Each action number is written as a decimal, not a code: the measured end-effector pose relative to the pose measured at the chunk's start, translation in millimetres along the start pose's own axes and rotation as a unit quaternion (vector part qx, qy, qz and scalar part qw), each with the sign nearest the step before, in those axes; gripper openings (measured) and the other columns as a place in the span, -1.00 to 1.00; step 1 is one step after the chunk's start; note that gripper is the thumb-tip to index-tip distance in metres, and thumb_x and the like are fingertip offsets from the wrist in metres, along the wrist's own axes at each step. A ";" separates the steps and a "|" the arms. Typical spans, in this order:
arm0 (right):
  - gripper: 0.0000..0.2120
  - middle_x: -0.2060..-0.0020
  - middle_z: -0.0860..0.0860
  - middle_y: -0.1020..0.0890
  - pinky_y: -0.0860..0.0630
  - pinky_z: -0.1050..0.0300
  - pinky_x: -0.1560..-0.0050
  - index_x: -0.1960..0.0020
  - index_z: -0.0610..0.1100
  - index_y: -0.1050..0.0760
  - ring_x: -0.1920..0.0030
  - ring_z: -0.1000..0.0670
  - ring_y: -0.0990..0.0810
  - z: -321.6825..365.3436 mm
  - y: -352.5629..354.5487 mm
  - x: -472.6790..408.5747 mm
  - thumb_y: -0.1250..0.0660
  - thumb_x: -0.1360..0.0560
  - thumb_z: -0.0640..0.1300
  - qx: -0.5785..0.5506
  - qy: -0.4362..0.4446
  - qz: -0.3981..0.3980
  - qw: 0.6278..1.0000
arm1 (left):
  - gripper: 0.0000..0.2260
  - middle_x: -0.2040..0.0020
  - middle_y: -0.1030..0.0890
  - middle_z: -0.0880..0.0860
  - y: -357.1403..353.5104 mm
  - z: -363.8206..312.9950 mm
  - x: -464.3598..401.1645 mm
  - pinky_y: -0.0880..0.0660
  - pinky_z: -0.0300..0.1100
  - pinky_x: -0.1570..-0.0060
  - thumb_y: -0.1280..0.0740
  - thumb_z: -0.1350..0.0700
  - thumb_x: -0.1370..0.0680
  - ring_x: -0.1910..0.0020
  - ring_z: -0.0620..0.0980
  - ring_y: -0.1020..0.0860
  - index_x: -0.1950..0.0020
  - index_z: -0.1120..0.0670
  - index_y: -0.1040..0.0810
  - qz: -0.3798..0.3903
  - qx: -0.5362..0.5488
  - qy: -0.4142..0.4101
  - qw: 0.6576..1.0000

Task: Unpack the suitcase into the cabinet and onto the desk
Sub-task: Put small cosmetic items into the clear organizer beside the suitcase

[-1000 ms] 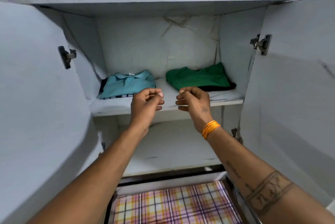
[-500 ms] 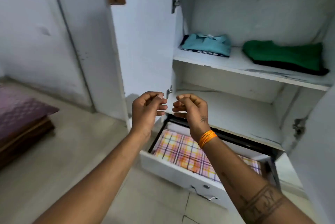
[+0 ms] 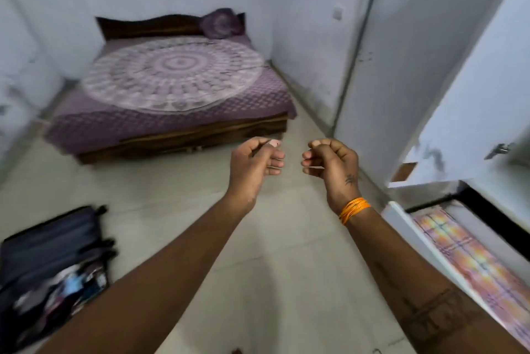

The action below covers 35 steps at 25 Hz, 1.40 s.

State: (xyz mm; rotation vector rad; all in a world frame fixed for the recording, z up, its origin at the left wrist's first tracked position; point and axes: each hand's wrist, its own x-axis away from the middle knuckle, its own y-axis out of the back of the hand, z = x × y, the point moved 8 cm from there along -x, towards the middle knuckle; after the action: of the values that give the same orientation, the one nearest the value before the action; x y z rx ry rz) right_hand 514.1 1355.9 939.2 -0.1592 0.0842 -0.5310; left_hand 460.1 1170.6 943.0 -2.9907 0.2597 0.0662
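Both my forearms reach out in front of me over the pale floor, nothing carried. My left hand hangs with fingers loosely curled, thumb tip up, palm turned inward, holding nothing. My right hand mirrors it, fingers loosely curled toward the left one, also holding nothing; the two are near each other but apart. An orange thread band wraps my right wrist, a small dark tattoo sits on the back of that hand, a larger one further down the forearm.

Low at my left, the suitcase lies open on the floor, dark lid raised toward the back, a jumble of clothes inside; motion blur keeps me from telling the pieces apart.

Low at my right, the cabinet's drawer stands pulled out, lined with a plaid pink-and-orange sheet. Above it the white cabinet door swings open toward me, a metal hinge on its inner face, a chipped patch showing brown at its lower corner.

Farther back, a low wooden bed stands against the far walls, covered in a purple spread with a round pale mandala print. A purple pillow leans on the dark headboard at the right end
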 end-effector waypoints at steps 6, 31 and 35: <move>-0.86 0.30 -0.11 -0.66 -0.60 0.06 0.21 0.04 -0.21 -0.62 0.30 -0.07 -0.62 -59.8 -248.7 83.3 -0.31 -0.64 -0.23 -0.013 -0.053 0.189 0.980 | -0.83 0.14 -0.73 0.15 265.9 -20.1 62.1 -0.63 -0.07 0.18 -0.33 0.11 -0.67 0.20 0.08 -0.68 -0.05 0.16 -0.68 -0.205 -0.005 -0.001 0.979; -0.84 0.23 -0.23 -0.70 -0.68 -0.04 0.16 -0.02 -0.33 -0.63 0.26 -0.10 -0.66 -402.9 -863.2 240.4 -0.38 -0.62 -0.21 0.141 -0.197 0.416 0.876 | -0.85 0.22 -0.70 0.13 968.5 101.9 105.8 -0.63 -0.11 0.24 -0.35 0.13 -0.65 0.25 0.08 -0.65 0.03 0.15 -0.67 -0.530 0.007 0.115 0.840; -0.87 0.18 -0.25 -0.72 -0.68 -0.07 0.14 0.01 -0.27 -0.64 0.22 -0.14 -0.69 -489.0 -919.9 237.4 -0.40 -0.61 -0.19 0.188 -0.224 0.434 0.852 | -0.86 0.19 -0.73 0.13 1030.5 177.1 84.7 -0.63 -0.08 0.17 -0.37 0.13 -0.62 0.20 0.06 -0.69 0.01 0.16 -0.68 -0.548 0.004 0.196 0.813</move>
State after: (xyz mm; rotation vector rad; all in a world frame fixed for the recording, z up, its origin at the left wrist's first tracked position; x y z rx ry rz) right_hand 201.6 389.4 607.7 0.1492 -0.3961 0.4139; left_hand 358.0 176.1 624.9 -2.6077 -1.3997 -0.6528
